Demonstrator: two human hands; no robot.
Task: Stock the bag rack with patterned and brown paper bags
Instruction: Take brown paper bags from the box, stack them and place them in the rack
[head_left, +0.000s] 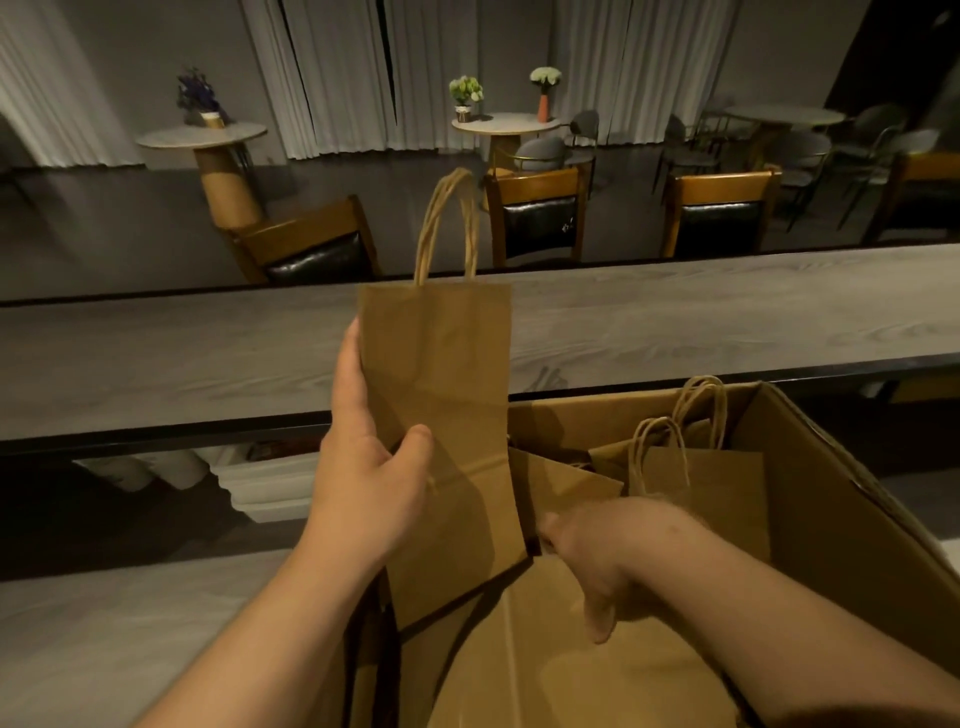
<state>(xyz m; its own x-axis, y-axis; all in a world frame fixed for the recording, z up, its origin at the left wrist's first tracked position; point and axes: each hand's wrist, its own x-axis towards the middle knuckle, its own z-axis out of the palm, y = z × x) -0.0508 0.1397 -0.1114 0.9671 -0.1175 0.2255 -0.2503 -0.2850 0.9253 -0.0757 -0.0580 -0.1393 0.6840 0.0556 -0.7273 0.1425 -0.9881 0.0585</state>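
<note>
- The left hand (363, 467) has its fingers (349, 364) curled round the left edge of a flat brown paper bag (441, 405), with the thumb pressed across the bag's front.
- That bag stands upright in the air, its twisted paper handles (449, 223) pointing up, its lower end dipping into the open cardboard box (841, 499).
- The right hand (587, 551) reaches down into the box just beside the bag's bottom right corner; its thumb hangs loose below, but its fingers are turned away from me, so I cannot tell whether they hold anything.
- More brown bags (701, 483) lie folded inside the box, two sets of handles sticking up near its far wall.
- The box sits close in front of the person, below the edge of a long grey wood-grain desk (208, 358).
- Beyond the desk stand wooden chairs (535, 218) with dark padded backs.
- Farther off are round tables (202, 136) carrying potted flowers (466, 93), in front of pale curtains (337, 78).
</note>
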